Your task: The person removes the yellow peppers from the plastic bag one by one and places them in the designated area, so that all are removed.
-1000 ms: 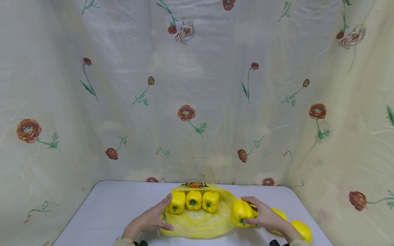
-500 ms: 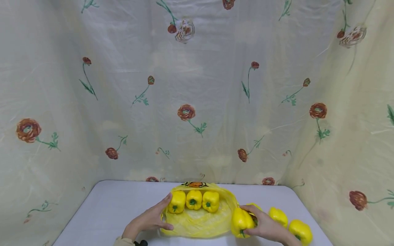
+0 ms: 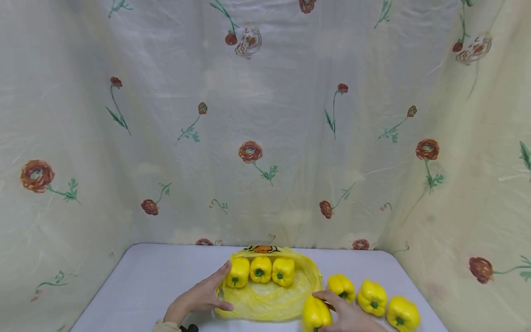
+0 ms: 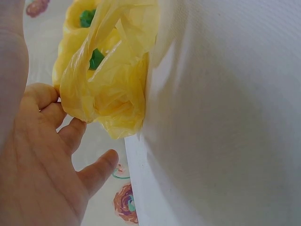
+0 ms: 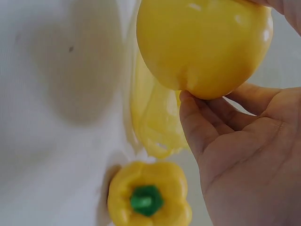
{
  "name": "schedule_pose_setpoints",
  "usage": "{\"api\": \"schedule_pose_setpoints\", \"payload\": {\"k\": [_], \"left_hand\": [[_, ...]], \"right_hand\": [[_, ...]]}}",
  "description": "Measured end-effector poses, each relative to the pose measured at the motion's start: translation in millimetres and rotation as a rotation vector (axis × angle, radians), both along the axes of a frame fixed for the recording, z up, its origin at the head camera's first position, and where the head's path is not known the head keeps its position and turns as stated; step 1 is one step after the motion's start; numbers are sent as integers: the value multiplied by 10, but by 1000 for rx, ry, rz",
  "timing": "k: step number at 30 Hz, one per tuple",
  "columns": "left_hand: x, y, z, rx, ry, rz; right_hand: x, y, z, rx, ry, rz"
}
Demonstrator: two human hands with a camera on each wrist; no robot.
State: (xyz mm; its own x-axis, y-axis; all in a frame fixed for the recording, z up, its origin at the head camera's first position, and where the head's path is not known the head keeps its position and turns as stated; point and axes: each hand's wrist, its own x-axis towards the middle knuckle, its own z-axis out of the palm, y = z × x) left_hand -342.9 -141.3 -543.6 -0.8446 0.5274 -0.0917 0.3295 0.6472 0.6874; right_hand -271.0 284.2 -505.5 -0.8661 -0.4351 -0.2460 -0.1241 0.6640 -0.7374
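Against the crinkled bag, the left hand spreads, the right hand gripping a glossy pepper.

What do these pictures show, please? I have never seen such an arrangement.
There is no robot here, only a person's bare left hand and right hand. The wide picture is filmed from the head; the two close ones, from each wrist. On a white table lies a thin yellow plastic bag, open toward the person, with three blocky yellow bell peppers with green stems inside. The left hand touches the bag's edge. The right hand holds another such pepper, and three more lie on the table's right side. A pale flower-printed curtain hangs behind.
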Motion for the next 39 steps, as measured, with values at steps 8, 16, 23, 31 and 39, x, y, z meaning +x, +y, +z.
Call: {"api": "schedule_pose_setpoints", "payload": {"k": [8, 16, 23, 31, 39], "left_hand": [[-12, -22, 10, 2, 8, -20], [-23, -28, -3, -5, 29, -17], [-22, -25, -12, -7, 23, -19], [-7, -3, 19, -15, 24, -3], [-1, 0, 3, -19, 20, 1]], "right_hand": [[-108, -90, -215, -96, 22, 153], [-396, 38, -718, -107, 95, 358], [-647, 171, -1282, -141, 60, 360], [-661, 215, -1334, -161, 59, 385], [-657, 225, -1379, -148, 36, 355]]}}
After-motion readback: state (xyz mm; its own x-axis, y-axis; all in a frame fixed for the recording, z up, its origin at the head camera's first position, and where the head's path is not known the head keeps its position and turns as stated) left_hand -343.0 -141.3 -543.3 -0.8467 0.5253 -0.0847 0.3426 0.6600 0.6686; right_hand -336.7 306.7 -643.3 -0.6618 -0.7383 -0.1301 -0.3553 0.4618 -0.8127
